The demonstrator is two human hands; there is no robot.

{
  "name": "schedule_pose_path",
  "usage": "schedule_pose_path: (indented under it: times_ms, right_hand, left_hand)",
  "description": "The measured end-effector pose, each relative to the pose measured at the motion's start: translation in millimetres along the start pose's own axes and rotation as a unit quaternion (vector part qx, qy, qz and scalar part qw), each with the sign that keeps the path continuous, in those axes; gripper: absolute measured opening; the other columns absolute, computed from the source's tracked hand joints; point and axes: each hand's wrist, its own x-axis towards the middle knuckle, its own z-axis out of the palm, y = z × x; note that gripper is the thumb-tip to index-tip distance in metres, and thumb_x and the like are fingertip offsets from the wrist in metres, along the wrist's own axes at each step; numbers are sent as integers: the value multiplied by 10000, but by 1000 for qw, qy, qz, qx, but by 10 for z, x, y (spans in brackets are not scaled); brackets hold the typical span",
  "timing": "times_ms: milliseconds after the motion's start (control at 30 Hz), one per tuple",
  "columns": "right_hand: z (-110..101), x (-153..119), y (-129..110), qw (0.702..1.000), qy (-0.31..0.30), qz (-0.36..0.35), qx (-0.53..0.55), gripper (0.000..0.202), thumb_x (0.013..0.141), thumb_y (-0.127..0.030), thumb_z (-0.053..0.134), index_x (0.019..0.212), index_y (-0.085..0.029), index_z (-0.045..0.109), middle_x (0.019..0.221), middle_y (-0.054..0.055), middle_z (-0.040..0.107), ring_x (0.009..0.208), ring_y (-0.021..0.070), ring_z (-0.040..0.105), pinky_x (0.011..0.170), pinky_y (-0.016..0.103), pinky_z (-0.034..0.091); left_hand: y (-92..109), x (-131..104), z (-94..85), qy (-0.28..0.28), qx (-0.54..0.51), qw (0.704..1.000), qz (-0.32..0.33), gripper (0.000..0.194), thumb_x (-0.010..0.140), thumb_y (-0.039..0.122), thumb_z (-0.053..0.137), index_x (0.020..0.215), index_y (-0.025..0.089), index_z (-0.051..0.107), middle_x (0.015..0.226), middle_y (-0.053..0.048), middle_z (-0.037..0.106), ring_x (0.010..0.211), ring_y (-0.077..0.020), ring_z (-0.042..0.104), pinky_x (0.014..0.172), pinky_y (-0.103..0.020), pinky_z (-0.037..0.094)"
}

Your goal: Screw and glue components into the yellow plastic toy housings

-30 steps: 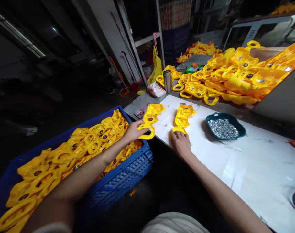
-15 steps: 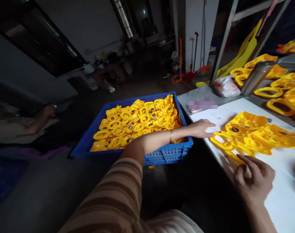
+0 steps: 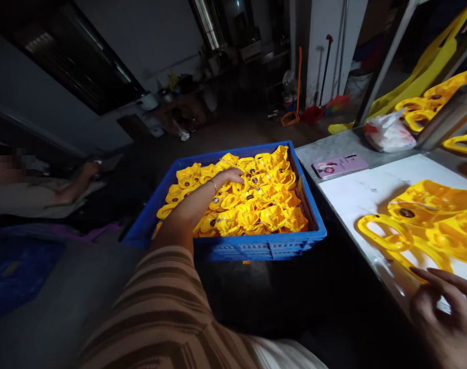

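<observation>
the left hand (image 3: 233,177) is reaching into the blue crate (image 3: 256,246) at 11 o'clock, its grip loosely open on top of the yellow parts (image 3: 256,205), holding none yet. better to be pinching one loop only. the right hand (image 3: 444,312) is resting half open on the worktop (image 3: 356,195), empty.

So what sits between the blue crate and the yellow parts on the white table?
In the head view, a pink phone lies on the table's grey edge, between the blue crate and the yellow parts.
</observation>
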Motion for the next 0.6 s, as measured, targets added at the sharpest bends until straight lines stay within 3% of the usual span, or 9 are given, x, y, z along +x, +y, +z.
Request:
schedule_pose_path:
  times_ms: [100,233,367,600]
  right_hand:
    - [-1,3,-45,1000,-15,1,-15,166,769,-100,586,853,-187,700,879,92,680,728,246,602,661,391,498]
    - [31,-4,-30,999,-24,30,-12,148,804,-163,555,840,-176,698,854,79,673,768,229,603,622,347,496]
    - [57,-21,10,998,-36,58,6,172,800,-212,537,842,-174,700,870,74,671,785,209,602,601,318,495]
    - [103,-21,25,996,-41,75,34,187,780,-223,507,827,-194,686,867,67,665,796,213,606,680,346,497]
  left_hand:
    - [-17,93,155,-5,22,1000,-3,370,919,360,580,1227,157,551,1231,-97,574,1062,-226,596,891,-437,525]
    - [-113,95,260,17,54,998,7,440,900,397,589,1274,174,522,1288,-105,540,1143,-257,548,976,-491,451]
    - [-207,62,212,44,80,995,42,598,801,439,653,1341,246,483,1251,-68,573,1205,-293,495,1054,-431,345]
    - [-155,-96,91,114,113,983,90,473,895,276,433,1358,184,472,1224,-138,598,1188,-287,484,1058,-430,280]
